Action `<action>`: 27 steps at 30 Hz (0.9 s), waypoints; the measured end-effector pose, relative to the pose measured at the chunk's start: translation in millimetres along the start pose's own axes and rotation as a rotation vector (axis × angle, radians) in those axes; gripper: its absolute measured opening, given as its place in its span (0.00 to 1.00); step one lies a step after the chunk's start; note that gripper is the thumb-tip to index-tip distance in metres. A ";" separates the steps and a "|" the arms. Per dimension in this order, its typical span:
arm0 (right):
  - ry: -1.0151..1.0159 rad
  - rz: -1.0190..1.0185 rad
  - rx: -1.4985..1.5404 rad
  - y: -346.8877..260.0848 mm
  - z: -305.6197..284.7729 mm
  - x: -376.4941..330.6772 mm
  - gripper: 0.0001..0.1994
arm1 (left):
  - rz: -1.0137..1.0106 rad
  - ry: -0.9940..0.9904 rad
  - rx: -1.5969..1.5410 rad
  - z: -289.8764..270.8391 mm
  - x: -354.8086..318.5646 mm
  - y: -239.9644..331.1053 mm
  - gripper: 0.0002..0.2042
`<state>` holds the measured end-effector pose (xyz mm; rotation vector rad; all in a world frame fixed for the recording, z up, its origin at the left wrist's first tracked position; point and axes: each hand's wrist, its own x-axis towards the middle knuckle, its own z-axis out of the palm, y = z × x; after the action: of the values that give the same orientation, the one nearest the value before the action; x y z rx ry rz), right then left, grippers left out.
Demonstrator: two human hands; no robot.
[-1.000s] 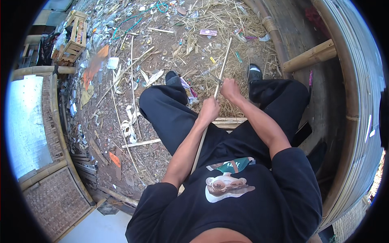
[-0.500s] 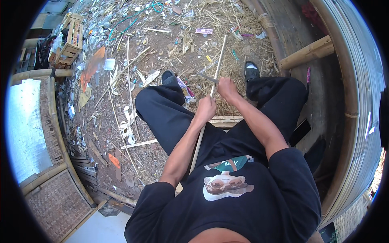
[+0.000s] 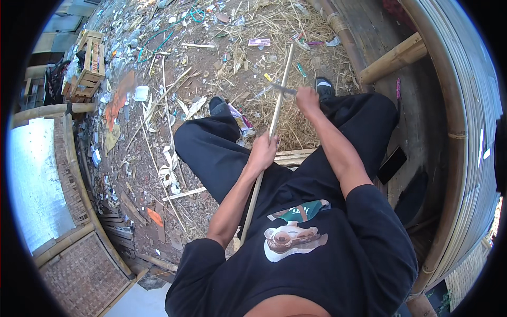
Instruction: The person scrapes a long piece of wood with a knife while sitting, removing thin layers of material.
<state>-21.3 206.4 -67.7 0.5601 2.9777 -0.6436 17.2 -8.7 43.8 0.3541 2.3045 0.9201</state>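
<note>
A long pale strip, apparently bamboo (image 3: 281, 100), slants from beside my waist out over the ground between my feet. My left hand (image 3: 263, 151) is closed around its middle, between my knees. Farther out, my right hand (image 3: 307, 100) grips a knife by its handle, which the fingers hide. The dark, narrow knife blade (image 3: 285, 89) points left and crosses the strip near its far part; whether it touches the wood I cannot tell. Below the blade lies dry straw and shavings (image 3: 298, 124).
Litter and loose strips cover the ground ahead and left. A wooden crate (image 3: 91, 66) stands far left. Beside my right thigh lies a black phone (image 3: 392, 165) on planks. A bamboo post (image 3: 393, 59) runs across at the right, and a woven bamboo panel (image 3: 84, 264) is at lower left.
My right hand and the knife have moved outward along the strip, away from my left hand and slightly right. The left hand has shifted a little toward me, keeping its hold.
</note>
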 end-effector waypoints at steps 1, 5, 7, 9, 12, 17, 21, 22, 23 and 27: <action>0.050 0.020 -0.008 2.9 -1.6 -0.7 0.09 | 0.023 -0.001 0.032 -2.0 -5.8 -4.9 0.13; -0.021 -0.037 -0.038 -7.0 -12.0 5.5 0.08 | -0.001 -0.010 0.029 -10.2 -14.9 -14.6 0.12; -0.105 -0.042 -0.049 -9.0 -8.8 0.2 0.08 | -0.008 -0.042 -0.022 -9.6 -7.9 -31.2 0.12; -0.139 0.005 0.001 -20.4 -10.7 -5.9 0.07 | -0.048 -0.128 -0.260 -10.0 3.1 -39.1 0.12; -0.270 0.056 0.171 -35.6 -27.1 -4.0 0.08 | -0.294 -0.214 -0.628 -20.3 7.6 -24.1 0.12; -0.391 -0.044 0.306 -41.4 -57.0 -4.1 0.13 | -0.374 -0.167 -0.840 -20.2 19.0 -21.6 0.11; -0.415 0.146 0.708 -37.8 -54.3 -16.0 0.18 | -0.252 -0.202 -0.883 -15.0 21.8 -21.4 0.10; -0.240 0.043 0.656 -36.7 -50.4 -19.6 0.19 | -0.278 -0.204 -0.901 -16.5 21.7 -17.4 0.09; -0.239 0.042 0.652 -33.9 -47.8 -22.6 0.19 | -0.304 -0.207 -0.918 -18.6 21.3 -13.2 0.08; -0.298 0.222 0.420 -33.9 -55.5 -20.0 0.18 | -0.331 -0.198 -0.907 -23.3 21.6 -8.0 0.09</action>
<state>-12.9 193.4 -1.4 0.7273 2.4667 -1.2170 -14.5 -16.9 41.6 -0.3021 1.4917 1.5306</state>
